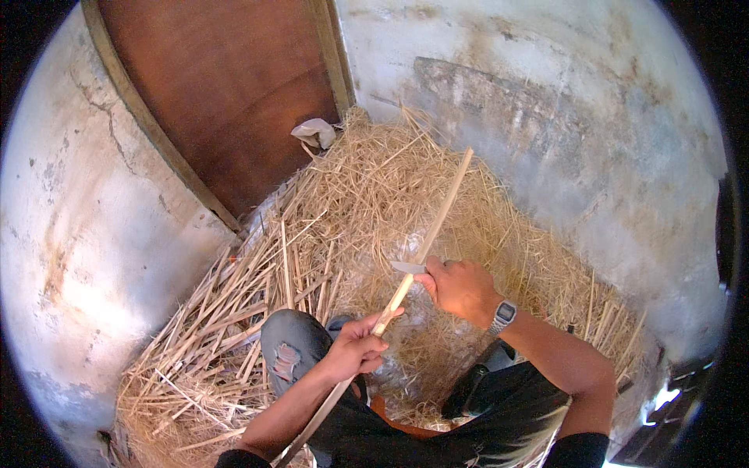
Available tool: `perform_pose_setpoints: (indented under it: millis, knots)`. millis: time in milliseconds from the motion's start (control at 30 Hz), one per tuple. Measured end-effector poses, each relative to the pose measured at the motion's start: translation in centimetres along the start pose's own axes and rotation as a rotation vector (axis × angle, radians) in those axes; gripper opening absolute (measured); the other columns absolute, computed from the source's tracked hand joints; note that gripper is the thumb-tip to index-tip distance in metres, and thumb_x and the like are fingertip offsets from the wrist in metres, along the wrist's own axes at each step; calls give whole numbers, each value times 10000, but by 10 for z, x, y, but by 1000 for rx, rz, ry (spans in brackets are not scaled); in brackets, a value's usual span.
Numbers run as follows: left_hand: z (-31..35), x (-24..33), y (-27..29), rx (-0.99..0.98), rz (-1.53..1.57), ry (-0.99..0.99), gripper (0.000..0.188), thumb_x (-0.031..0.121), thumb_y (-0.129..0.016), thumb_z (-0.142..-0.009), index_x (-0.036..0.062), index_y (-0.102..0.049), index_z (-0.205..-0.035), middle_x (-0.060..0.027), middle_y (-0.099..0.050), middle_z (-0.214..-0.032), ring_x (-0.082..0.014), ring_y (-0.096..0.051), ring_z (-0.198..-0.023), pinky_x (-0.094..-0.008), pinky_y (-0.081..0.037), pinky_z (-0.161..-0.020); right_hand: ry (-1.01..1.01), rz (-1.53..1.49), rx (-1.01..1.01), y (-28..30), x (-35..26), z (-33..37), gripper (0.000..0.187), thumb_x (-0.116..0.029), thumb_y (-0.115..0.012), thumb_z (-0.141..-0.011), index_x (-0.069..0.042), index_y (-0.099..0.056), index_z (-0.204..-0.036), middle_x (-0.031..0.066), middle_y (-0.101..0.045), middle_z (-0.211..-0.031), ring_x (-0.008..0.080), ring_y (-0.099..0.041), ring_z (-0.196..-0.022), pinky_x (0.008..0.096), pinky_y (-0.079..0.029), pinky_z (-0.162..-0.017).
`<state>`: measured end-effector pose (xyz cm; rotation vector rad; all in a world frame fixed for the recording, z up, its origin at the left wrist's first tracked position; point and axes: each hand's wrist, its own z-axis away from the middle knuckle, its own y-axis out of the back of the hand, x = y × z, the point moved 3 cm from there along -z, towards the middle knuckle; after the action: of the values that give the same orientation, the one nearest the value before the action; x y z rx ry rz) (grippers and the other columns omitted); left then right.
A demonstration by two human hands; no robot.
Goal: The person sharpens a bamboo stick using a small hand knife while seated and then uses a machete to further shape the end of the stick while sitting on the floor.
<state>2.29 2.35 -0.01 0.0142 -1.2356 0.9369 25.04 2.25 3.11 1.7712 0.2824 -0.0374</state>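
Note:
A long, pale strip of split bamboo or wood (pixel 441 214) slants from beside my left forearm up and away to the far right. My left hand (pixel 356 348) is closed around its lower middle, over my bent knee. Farther up, my right hand (pixel 460 288) grips a knife whose handle is hidden in my fist. The knife's blade (pixel 407 267) points left and lies across the strip, touching or very near it. On my right wrist is a digital watch (pixel 504 314).
A heap of thin shavings (pixel 390 175) covers the floor toward the corner. Many loose strips (pixel 226 327) lie at the left, and more lean at the right. Stained walls (pixel 562 93) and a brown door (pixel 226 86) enclose the spot. A whitish bag or cloth (pixel 315 132) rests by the door.

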Motion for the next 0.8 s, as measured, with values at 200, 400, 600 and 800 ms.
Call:
perform_pose_setpoints:
  millis: [200, 400, 600, 800]
  knots:
    - [17, -15, -3, -74, -113, 27, 683, -78, -455, -880, 105, -354, -1531, 65, -297, -564, -51, -260, -402, -235, -212, -406, -488, 211, 341, 30, 198, -4, 350, -282, -442, -1016, 14, -631, -1009, 220, -643, -701, 425, -648, -709, 519, -511, -642]
    - [17, -12, 9, -25, -30, -27, 684, -68, -472, -888, 113, -346, -1536, 62, -317, -573, -46, -259, -401, -231, -209, -407, -438, -102, 435, 63, 123, -10, 454, -362, -403, -1051, 15, -639, -962, 251, -629, -713, 452, -625, -691, 505, -490, -621]
    - [9, -18, 5, -21, -76, -67, 649, -32, -499, -915, 112, -353, -1531, 49, -324, -566, -42, -290, -409, -220, -228, -390, -261, -360, 395, 60, 61, -4, 384, -355, -561, -991, -9, -571, -827, 147, -430, -565, 256, -438, -503, 385, -361, -511]
    - [10, -20, 5, 165, -224, -253, 533, 103, -523, -999, 105, -387, -1515, 53, -400, -583, -43, -359, -460, -227, -306, -440, -206, -534, 190, 54, 15, -4, 314, -347, -743, -864, -53, -645, -816, 21, -384, -510, 107, -363, -464, 319, -296, -454]
